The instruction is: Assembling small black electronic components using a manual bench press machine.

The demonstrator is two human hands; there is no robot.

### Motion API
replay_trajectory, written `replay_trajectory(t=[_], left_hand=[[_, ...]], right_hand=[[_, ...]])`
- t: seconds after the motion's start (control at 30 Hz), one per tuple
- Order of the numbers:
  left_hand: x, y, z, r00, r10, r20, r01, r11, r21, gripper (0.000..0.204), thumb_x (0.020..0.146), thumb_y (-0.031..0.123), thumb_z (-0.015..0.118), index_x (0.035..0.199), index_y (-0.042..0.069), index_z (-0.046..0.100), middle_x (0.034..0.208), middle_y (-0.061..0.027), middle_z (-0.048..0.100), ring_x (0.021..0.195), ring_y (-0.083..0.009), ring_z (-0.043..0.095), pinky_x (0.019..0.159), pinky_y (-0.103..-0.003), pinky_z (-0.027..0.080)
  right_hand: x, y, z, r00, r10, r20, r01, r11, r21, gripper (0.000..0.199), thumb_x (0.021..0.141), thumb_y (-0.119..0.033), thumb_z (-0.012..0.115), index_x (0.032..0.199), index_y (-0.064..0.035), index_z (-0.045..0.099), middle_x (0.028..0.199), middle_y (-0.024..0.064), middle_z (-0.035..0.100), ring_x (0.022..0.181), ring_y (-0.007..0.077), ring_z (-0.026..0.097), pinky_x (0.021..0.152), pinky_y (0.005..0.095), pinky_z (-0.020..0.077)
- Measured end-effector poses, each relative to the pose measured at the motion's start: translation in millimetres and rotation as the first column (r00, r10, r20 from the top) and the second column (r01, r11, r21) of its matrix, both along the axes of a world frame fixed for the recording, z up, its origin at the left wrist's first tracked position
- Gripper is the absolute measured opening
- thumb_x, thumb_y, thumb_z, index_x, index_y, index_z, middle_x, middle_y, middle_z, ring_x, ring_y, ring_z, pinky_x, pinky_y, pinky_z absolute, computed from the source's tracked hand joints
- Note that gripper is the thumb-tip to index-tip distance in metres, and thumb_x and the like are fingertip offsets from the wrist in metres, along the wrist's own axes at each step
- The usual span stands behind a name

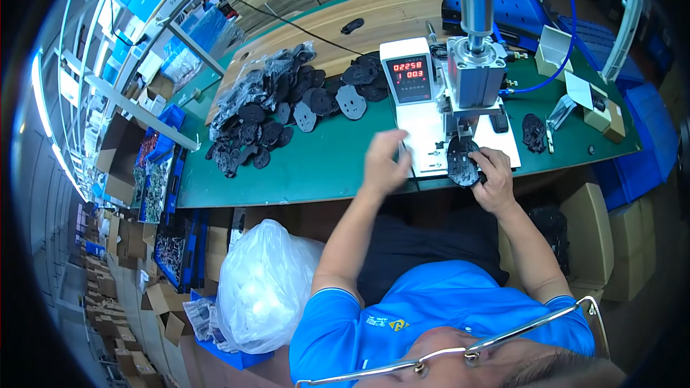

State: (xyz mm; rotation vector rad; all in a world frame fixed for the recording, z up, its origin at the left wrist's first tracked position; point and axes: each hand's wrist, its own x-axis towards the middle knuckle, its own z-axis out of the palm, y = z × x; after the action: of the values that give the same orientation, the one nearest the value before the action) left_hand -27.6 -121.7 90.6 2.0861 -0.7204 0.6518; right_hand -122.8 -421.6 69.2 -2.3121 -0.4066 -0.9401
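Note:
Under the head of a silver bench press (pixel 476 72) lies a black oval plastic part (pixel 461 164) with holes in it. My right hand (pixel 494 178) grips this part by its right edge, thumb and fingers closed on it. My left hand (pixel 387 162) is at the left front corner of the press's white base (pixel 425 136). It is smeared by motion, so I cannot tell whether its curled fingers hold anything. A white control box (pixel 408 72) with a red lit display stands just behind my left hand.
A big heap of black plastic parts (pixel 251 111) and two grey oval plates (pixel 351 103) lie left of the press. Small open boxes (pixel 553 50) and another black part (pixel 533 134) are on the right. A white plastic bag (pixel 264 284) stands below the green table's edge (pixel 287 200).

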Motion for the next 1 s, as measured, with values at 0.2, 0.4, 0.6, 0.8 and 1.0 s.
replay_trajectory(t=[0.2,0.4,0.6,0.8,1.0], left_hand=[[105.5,67.0,-2.2,0.7,0.681,-0.216,-0.643,0.732,0.222,0.083,0.098,0.034,0.088,0.164,-0.002,0.054,0.147,-0.028,0.07,0.138,-0.0491,0.063,0.118,-0.057,0.052],[142.5,57.8,6.2,0.56,0.798,-0.221,-0.71,0.6,0.368,0.089,0.094,0.036,0.096,0.165,0.006,0.051,0.148,-0.0246,0.067,0.137,-0.0465,0.068,0.112,-0.056,0.058],[151.2,71.8,-5.8,0.601,0.735,-0.313,-0.68,0.676,0.284,0.087,0.093,0.03,0.096,0.165,0.003,0.054,0.143,-0.0271,0.076,0.129,-0.0446,0.075,0.112,-0.053,0.059],[118.0,75.9,-26.8,0.754,-0.025,-0.656,-0.429,0.738,-0.521,0.042,0.107,0.005,0.081,0.146,0.001,0.068,0.123,-0.0128,0.082,0.11,-0.0238,0.08,0.097,-0.038,0.064],[76.4,80.1,-52.3,0.852,-0.331,-0.405,-0.164,0.567,-0.808,0.039,0.105,-0.001,0.082,0.142,-0.002,0.07,0.13,-0.0101,0.08,0.114,-0.0209,0.078,0.099,-0.036,0.063]], right_hand=[[4.8,5.2,1.2,1.0,-0.017,0.008,0.016,1.0,0.027,0.043,0.081,-0.012,0.082,0.123,-0.006,0.082,0.125,0.0167,0.075,0.118,0.0406,0.07,0.108,0.0517,0.0515],[12.6,3.5,-9.8,0.999,0.014,0.036,-0.016,0.999,0.049,0.047,0.077,-0.007,0.074,0.123,-0.007,0.082,0.122,0.0148,0.075,0.116,0.0388,0.071,0.107,0.0504,0.051],[11.7,4.6,-6.4,0.999,-0.001,0.048,-0.002,0.998,0.056,0.043,0.079,-0.01,0.084,0.122,-0.0078,0.083,0.12,0.0119,0.076,0.114,0.0355,0.072,0.103,0.0483,0.051],[9.4,4.2,-9.2,0.998,-0.026,0.051,0.023,0.998,0.065,0.041,0.08,-0.01,0.084,0.12,-0.0078,0.082,0.119,0.0119,0.075,0.112,0.0356,0.072,0.103,0.048,0.0511],[11.0,7.7,-8.1,0.997,-0.022,0.076,0.017,0.998,0.066,0.041,0.078,-0.009,0.082,0.12,-0.0076,0.083,0.118,0.0119,0.075,0.111,0.036,0.071,0.103,0.048,0.0509]])
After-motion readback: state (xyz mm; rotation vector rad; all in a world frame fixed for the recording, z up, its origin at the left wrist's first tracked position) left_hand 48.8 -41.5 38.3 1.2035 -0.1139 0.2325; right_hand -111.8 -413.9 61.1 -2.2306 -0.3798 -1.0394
